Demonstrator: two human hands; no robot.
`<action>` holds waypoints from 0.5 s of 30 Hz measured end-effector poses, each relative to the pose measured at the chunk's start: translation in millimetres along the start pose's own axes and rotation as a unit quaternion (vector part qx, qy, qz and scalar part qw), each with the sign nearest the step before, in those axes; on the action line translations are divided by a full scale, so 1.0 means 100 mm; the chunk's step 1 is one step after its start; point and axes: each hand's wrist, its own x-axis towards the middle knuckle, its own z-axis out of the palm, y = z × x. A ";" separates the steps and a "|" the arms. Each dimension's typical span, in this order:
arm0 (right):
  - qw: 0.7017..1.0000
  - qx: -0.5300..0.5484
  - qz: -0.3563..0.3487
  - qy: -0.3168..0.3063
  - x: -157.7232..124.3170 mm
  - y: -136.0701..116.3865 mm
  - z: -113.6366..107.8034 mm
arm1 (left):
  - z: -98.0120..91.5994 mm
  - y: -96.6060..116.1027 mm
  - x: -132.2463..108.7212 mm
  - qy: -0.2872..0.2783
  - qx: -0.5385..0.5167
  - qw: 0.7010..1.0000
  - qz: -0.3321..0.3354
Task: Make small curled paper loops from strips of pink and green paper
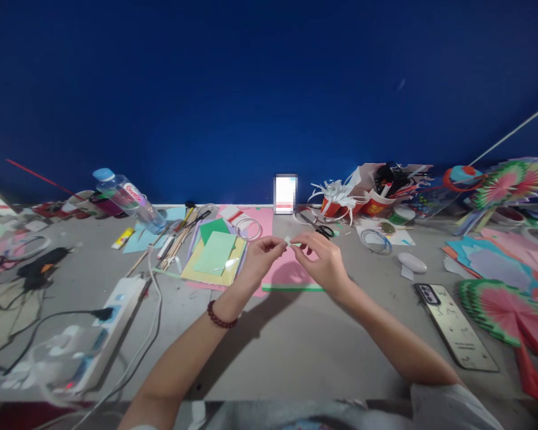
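My left hand (266,254) and my right hand (321,255) meet near the middle of the table, fingertips close together. Between them is a small pale green-white piece of paper (288,241), pinched from both sides; its shape is mostly hidden by the fingers. Below the hands lies a pink sheet of paper (287,272) with a green strip (291,288) along its near edge. Just left of my left hand are a light green sheet (214,253), a darker green piece (215,230) and a yellow packet (206,279).
Black scissors (325,230) lie beyond my right hand. A phone (457,328) and red-green paper fan (497,310) are on the right. At left are a power strip (110,328), cables and a tilted plastic bottle (132,200). Red paper cups (376,203) stand by the blue wall (251,89).
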 end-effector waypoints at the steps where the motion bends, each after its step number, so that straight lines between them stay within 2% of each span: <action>1: 1.000 -0.014 -0.006 0.008 -0.01 -0.01 0.00 | 0.00 0.01 -0.01 -0.005 -0.001 1.000 -0.003; 7: 0.999 -0.022 -0.015 0.025 -0.02 -0.03 0.00 | 0.03 -0.01 -0.02 -0.019 -0.044 0.998 -0.040; 15: 0.997 0.055 0.058 0.014 0.03 -0.06 -0.05 | 0.04 -0.03 -0.01 -0.015 -0.041 0.999 -0.033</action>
